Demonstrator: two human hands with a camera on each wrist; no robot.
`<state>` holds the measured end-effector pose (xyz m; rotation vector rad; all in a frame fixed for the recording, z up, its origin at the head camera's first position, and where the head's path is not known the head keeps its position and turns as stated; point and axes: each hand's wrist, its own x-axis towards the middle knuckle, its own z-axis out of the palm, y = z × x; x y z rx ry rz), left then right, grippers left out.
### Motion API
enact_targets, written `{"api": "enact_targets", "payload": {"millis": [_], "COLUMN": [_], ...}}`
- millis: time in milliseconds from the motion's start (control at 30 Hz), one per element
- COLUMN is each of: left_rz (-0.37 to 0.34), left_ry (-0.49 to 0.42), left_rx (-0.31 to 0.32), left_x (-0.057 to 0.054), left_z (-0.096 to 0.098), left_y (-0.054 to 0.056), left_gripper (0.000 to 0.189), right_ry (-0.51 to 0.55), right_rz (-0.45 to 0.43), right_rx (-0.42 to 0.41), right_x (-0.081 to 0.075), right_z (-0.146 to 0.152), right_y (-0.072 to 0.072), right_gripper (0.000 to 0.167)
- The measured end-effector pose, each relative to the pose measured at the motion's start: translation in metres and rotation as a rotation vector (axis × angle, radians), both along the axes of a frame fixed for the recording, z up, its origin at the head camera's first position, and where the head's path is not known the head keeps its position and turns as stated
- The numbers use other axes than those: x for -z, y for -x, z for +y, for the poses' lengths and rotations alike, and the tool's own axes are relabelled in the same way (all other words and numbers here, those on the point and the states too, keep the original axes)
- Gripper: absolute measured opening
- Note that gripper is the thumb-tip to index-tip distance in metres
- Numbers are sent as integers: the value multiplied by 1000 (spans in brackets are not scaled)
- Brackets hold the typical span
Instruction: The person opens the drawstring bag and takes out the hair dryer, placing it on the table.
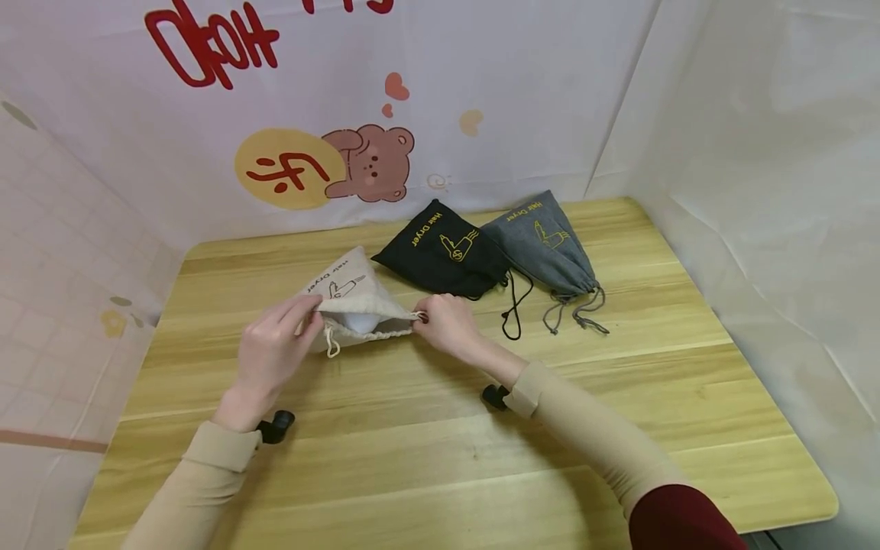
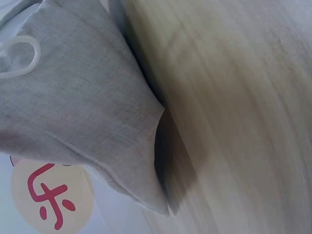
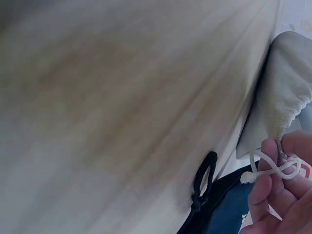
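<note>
A cream drawstring bag printed "Hair Dryer" lies left of the middle of the table, its mouth spread toward me. Inside the mouth shows a smooth pale, rounded object, the rest of it hidden by the cloth. My left hand pinches the left edge of the mouth between thumb and fingers. At the right corner, my right hand pinches the cloth where the drawstring comes out. A knotted white cord hangs across those fingers in the right wrist view. Another cord loop dangles near the left hand.
Behind the right hand lies a black drawstring bag, its cord trailing forward. It overlaps a grey drawstring bag farther right. The wooden table meets a printed cloth backdrop at the rear. Black wrist mounts sit under both cuffs.
</note>
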<state>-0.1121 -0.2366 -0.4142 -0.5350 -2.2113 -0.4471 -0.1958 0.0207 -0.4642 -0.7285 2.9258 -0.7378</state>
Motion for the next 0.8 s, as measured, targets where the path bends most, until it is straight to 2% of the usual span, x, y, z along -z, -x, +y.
{"api": "enact_targets", "payload": {"millis": [367, 633, 800], "left_rz": [-21, -48, -69], "left_ry": [9, 9, 2], "left_rx": [-40, -28, 11], "left_x": [-7, -8, -6], "left_z": [-5, -4, 0], "left_y": [-2, -4, -3], "left_gripper": [21, 20, 20], "right_ry": [-112, -136, -160], "right_rz": [80, 99, 118], "right_rx": [-25, -28, -25], "right_x": [-5, -3, 2], "right_z": [2, 4, 3], "right_y": [-3, -4, -4], "right_gripper": [14, 17, 23]}}
